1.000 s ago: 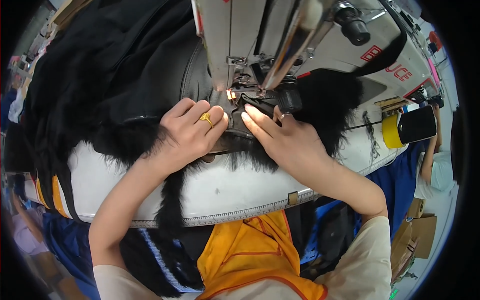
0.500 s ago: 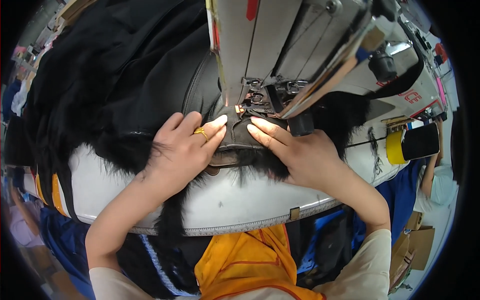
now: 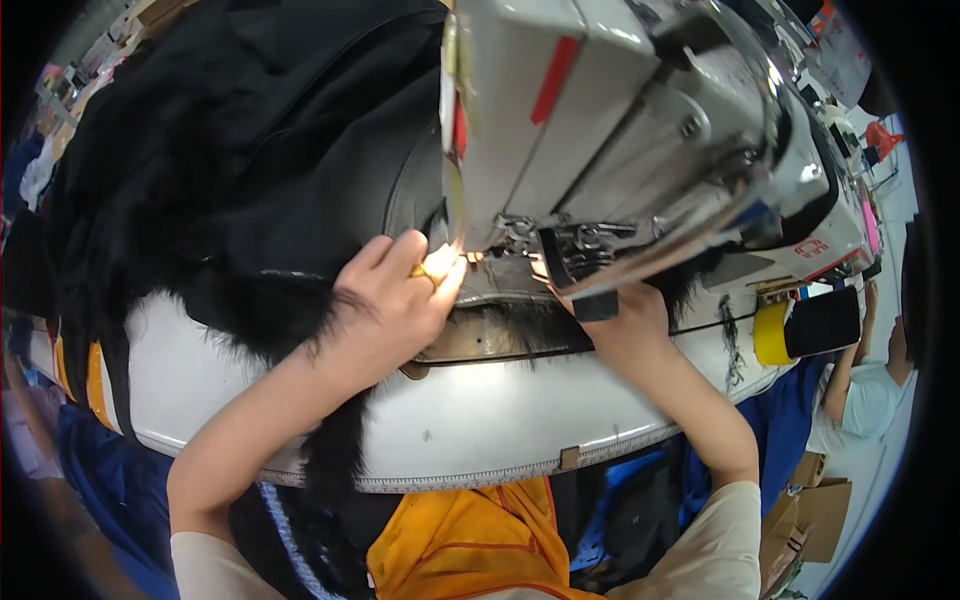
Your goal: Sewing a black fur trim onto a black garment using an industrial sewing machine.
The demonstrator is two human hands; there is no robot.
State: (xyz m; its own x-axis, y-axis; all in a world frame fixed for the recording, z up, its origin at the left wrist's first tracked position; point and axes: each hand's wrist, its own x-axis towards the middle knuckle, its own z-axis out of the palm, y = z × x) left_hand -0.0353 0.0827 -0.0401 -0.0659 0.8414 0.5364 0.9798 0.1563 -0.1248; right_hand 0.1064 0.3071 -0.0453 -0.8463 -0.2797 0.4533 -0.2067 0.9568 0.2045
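Observation:
A black garment [image 3: 330, 190] with long fur trim [image 3: 240, 325] lies under the head of a sewing machine [image 3: 520, 110]. My left hand [image 3: 395, 300], a yellow ring on one finger, has its fingers bunched together on the garment just left of the lit presser foot [image 3: 485, 256]. On the other side of the foot, my right hand [image 3: 630, 325] reaches in at the fabric. A black block on the machine covers most of its fingers; only fingertips show beside the foot. The needle itself cannot be made out.
A measuring tape [image 3: 510, 480] runs along the front edge of the white table [image 3: 500, 405]. At the right stand a yellow and black roll-shaped object [image 3: 775, 333] and dark thread scraps [image 3: 730, 340]. Another person [image 3: 875, 395] is beyond, near cardboard boxes [image 3: 820, 515].
My view has shifted, showing more of the machine head. The right hand has slid further behind the machine's black block. My left fingers have drawn in closer to the presser foot.

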